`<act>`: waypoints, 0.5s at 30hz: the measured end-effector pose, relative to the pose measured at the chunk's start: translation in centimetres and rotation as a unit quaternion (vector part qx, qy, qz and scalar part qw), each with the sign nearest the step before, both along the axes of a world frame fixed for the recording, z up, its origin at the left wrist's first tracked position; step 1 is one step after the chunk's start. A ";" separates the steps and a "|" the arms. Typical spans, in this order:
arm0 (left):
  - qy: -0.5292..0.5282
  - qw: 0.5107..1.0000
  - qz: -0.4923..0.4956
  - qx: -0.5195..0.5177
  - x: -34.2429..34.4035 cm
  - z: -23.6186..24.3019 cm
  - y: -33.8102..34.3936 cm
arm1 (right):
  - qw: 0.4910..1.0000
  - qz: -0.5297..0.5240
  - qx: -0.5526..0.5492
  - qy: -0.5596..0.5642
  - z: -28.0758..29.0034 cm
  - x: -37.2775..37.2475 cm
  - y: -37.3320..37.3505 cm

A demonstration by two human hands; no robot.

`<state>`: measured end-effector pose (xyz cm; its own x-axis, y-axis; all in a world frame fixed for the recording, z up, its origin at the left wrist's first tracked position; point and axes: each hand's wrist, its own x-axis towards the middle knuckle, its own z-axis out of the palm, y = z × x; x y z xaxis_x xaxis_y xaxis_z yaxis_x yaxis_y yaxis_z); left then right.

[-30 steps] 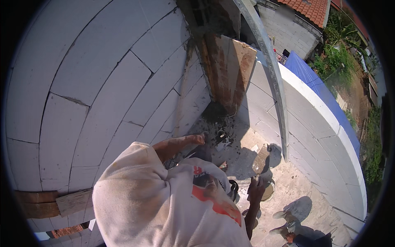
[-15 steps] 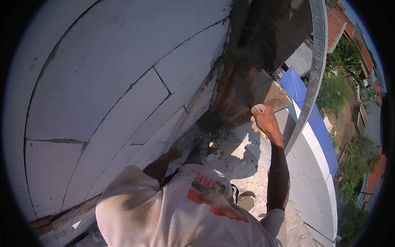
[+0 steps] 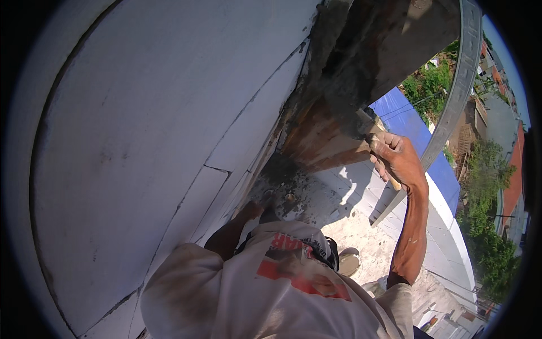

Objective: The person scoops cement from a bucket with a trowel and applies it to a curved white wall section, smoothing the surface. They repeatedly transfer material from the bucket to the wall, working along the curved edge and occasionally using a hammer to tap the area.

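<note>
My right hand [image 3: 397, 157] is raised at the right of centre, fingers closed round the wooden handle of a trowel [image 3: 367, 118], whose blade carries some dark grey mortar beside the mortar-stained board [image 3: 322, 141] at the wall corner. My left hand [image 3: 252, 211] hangs low and dim by the pale block wall [image 3: 130, 124]; its fingers are too unclear to read. A long grey metal straightedge [image 3: 456, 99] runs just behind my right hand, bowed by the lens. The inside of the corner is shadowed and streaked with wet mortar.
A low white block wall [image 3: 443, 220] borders the right, with a blue sheet [image 3: 398, 107] beyond it, then plants [image 3: 480, 254] and red roofs. A round bucket [image 3: 349, 265] stands on the sunlit, dusty floor [image 3: 350, 231] below. Dark splatters surround a small pipe opening [image 3: 290, 198] in the corner.
My right hand has risen from low over the floor with the trowel up to the corner board. The view has shifted closer to the left wall and upper corner.
</note>
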<state>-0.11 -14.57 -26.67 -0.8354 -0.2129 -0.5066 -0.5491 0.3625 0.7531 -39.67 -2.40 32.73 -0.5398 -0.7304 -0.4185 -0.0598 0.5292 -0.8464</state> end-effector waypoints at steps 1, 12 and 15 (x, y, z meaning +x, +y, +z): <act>-0.018 1.000 0.015 0.007 -0.5 0.2 0.0 | 1.000 0.003 -0.015 0.001 -0.2 0.2 0.4; 0.046 0.961 -0.181 -0.202 -2.7 1.7 0.2 | 0.807 0.045 0.102 0.580 1.8 1.1 1.4; 0.012 0.988 -0.083 -0.133 -1.3 1.2 1.0 | 0.700 0.044 0.261 0.663 1.3 1.3 -0.6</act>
<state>-1.38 -13.56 -25.47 -0.8816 -0.1938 -0.4303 -0.4475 0.6331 0.6316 -38.35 -3.00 34.00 -0.6688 -0.7198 0.1860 -0.6614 0.6904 0.2931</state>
